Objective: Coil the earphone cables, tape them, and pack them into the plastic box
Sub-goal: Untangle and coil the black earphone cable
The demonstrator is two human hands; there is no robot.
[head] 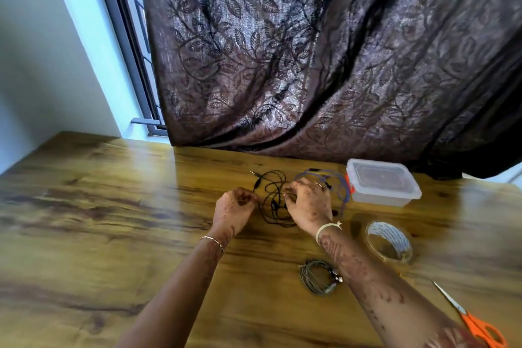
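Black earphone cable (272,200) lay tangled mid-table (113,206), left hand (236,207) and right hand (306,203) each pinched on it. Blue cable (343,186) behind, touching lidded plastic box (381,182). Tape roll (388,240), coiled grey cable (319,277), scissors (469,319) lay nearer.

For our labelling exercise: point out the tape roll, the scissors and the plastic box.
tape roll (406,256), head view, on the clear outer band at its right side
scissors (480,329), head view, on the orange handle
plastic box (382,197), head view, on its clear front wall
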